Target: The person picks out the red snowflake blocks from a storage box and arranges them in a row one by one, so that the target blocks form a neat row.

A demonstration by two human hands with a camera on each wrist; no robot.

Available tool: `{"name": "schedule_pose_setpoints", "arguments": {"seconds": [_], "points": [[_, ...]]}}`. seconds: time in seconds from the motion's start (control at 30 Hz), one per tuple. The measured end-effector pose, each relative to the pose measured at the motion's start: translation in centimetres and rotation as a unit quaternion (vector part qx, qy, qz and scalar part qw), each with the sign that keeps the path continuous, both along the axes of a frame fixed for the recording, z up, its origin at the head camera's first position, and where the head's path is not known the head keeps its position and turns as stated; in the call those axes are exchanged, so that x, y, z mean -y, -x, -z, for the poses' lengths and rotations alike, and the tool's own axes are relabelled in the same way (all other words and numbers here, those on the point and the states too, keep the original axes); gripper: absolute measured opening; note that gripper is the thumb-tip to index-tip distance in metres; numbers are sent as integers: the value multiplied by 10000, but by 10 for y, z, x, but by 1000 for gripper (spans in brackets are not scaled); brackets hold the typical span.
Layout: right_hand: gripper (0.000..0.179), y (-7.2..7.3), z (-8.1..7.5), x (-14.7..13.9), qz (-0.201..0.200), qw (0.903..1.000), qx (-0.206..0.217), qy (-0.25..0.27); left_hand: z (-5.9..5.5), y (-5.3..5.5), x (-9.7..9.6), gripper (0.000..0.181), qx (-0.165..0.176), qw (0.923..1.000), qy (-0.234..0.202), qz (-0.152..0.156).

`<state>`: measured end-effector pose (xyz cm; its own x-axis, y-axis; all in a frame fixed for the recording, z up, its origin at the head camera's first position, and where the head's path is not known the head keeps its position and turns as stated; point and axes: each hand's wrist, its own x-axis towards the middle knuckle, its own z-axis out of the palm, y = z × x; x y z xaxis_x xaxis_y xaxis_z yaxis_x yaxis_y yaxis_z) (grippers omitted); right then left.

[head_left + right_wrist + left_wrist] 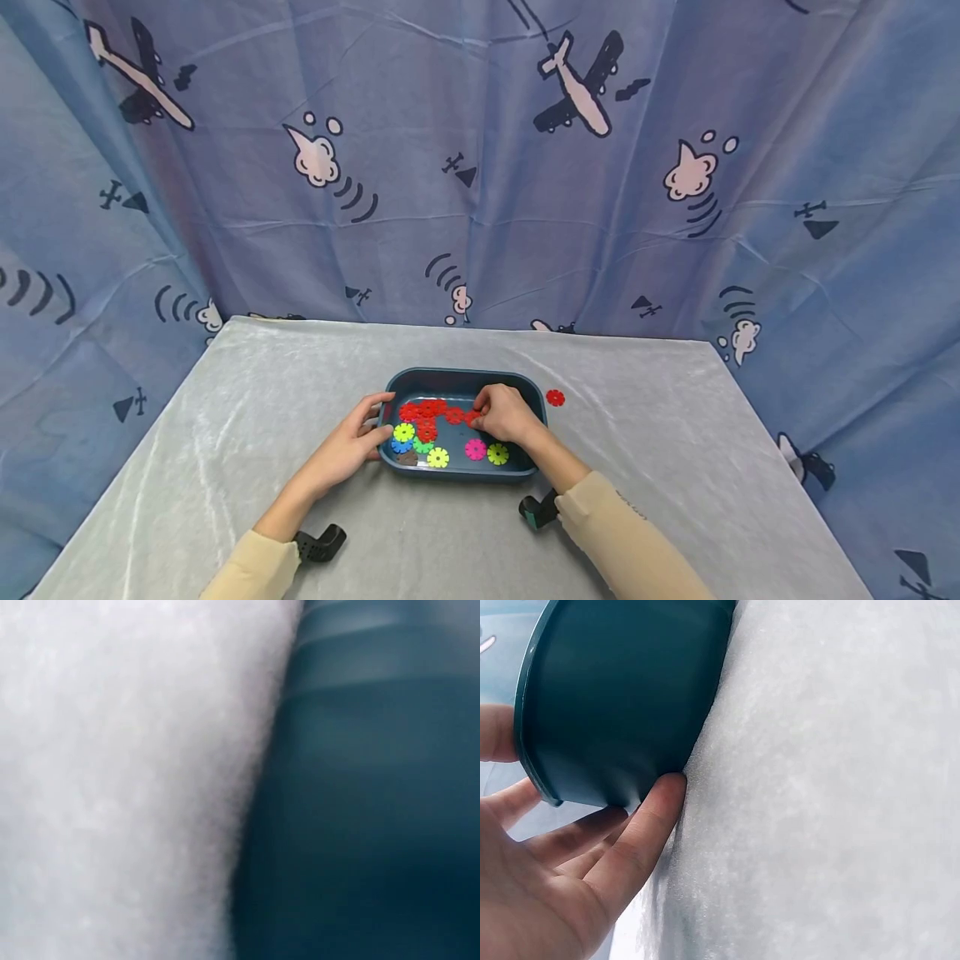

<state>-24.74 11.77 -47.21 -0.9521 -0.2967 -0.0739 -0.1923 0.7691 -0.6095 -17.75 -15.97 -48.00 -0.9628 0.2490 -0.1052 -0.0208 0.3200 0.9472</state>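
Note:
A dark teal plastic tray sits on the cloth-covered table, holding several notched snowflake discs. My left hand grips its left end, the thumb over the rim and the other fingers against the outer wall, as the left wrist view shows. Inside the tray, toward its right side, my right hand pinches a red snowflake disc with thumb and fingertips. Just left of that lies another red disc, beside a cluster of red discs. In the right wrist view only blurred tray wall and cloth appear.
Along the tray's near side lie yellow discs, a pink disc, a blue disc, a green disc and a brown disc. One loose red disc lies on the table, right of the tray. A patterned curtain hangs behind.

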Motion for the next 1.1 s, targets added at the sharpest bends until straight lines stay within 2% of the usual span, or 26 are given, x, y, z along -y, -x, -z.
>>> {"name": "schedule_pose_setpoints", "arguments": {"seconds": [0.33,0.5,0.67,1.1], "points": [[23,-2,-2,-1,40,10000,42,3,-3,-1,-1,52,-37,10000,-72,27],[23,-3,-2,-2,-97,9999,66,20,-2,-1,-1,52,-11,10000,-34,25],[23,-2,-1,-1,-318,9994,-129,13,0,0,-1,52,12,10000,-26,3],[22,-3,-4,-1,-341,9993,-64,156,-2,-1,-1,53,-21,9999,-90,107]]}}
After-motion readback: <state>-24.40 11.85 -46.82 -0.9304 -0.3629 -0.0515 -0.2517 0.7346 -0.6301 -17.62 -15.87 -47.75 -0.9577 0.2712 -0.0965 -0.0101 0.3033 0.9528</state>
